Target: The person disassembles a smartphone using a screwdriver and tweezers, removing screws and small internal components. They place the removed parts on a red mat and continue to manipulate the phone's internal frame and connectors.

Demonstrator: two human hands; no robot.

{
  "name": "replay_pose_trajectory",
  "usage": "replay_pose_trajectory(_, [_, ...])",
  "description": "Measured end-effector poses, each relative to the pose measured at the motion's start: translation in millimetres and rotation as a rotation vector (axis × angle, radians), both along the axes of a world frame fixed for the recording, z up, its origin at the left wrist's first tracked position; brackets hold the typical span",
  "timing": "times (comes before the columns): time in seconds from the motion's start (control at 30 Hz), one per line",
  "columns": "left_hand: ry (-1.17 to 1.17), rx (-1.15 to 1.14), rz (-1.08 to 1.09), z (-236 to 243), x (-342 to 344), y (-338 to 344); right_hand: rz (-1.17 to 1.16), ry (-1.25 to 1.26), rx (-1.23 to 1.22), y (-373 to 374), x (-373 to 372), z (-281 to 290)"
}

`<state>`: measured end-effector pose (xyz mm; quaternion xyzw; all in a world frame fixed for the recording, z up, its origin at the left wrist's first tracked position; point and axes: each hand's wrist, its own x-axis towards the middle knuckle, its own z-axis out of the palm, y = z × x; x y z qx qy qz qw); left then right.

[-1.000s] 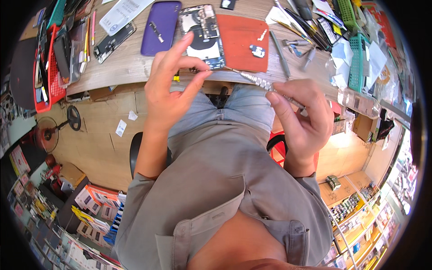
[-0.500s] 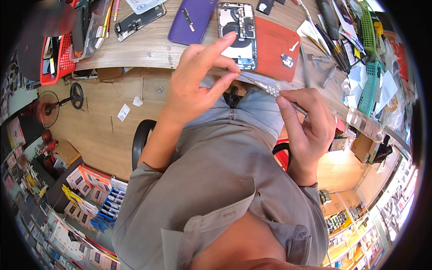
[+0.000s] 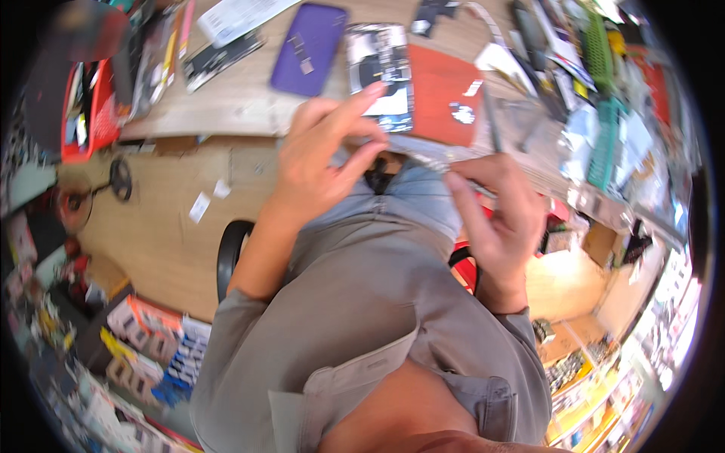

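Over my lap at the bench's front edge, my right hand (image 3: 500, 215) is closed round a thin metal precision screwdriver (image 3: 429, 161), blurred by motion. The tool points left toward my left hand (image 3: 311, 162), whose thumb and a finger are pinched together at its tip. Whatever sits in that pinch is too small to make out. Just beyond the fingers lies an opened phone (image 3: 399, 75) with its inner parts bare. It rests against a reddish-orange mat (image 3: 438, 117), which carries a small metal bracket-like part (image 3: 462, 113) and a light strip.
A purple phone-shaped panel (image 3: 321, 38) with a small strip on it lies left of the opened phone. Farther left are a dark phone part (image 3: 223, 60) and a red basket (image 3: 108, 113). Tools and a teal basket (image 3: 606, 143) crowd the right side.
The bench and its things have shifted slightly down and left in the picture, which is now blurred. Both hands keep their hold, the screwdriver still pointing at the left fingertips.
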<state>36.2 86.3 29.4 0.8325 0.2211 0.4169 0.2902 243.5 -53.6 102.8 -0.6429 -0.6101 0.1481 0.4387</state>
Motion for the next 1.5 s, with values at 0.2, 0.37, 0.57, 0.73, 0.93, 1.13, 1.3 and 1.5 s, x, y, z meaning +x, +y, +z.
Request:
replay_pose_trajectory(0.2, [-0.034,-0.06,0.01,-3,5,-8,0.012,0.095,0.028,-3,9,8])
replay_pose_trajectory(0.37, [-0.035,-0.013,0.003,0,12,-4,-0.04,0.557,0.13,-18,63,29])
replay_pose_trajectory(0.57, [-0.035,-0.084,0.072,-6,-4,-13,-0.395,0.893,0.668,-2,152,102])
replay_pose_trajectory(0.73, [-0.046,-0.123,0.046,-5,2,-14,0.062,1.015,0.621,-123,334,176])
replay_pose_trajectory(0.93, [-0.028,-0.082,0.079,-14,-7,-8,-0.162,0.882,0.553,-198,514,230])
replay_pose_trajectory(1.13, [-0.062,-0.084,0.0,1,13,-5,-0.267,0.521,0.687,-107,227,167])
replay_pose_trajectory(1.3, [-0.071,-0.083,0.026,4,7,-11,-0.165,0.666,0.05,-14,92,84])
replay_pose_trajectory(1.5, [-0.047,-0.082,0.033,2,3,-13,-0.199,-0.099,-0.268,98,142,-4])
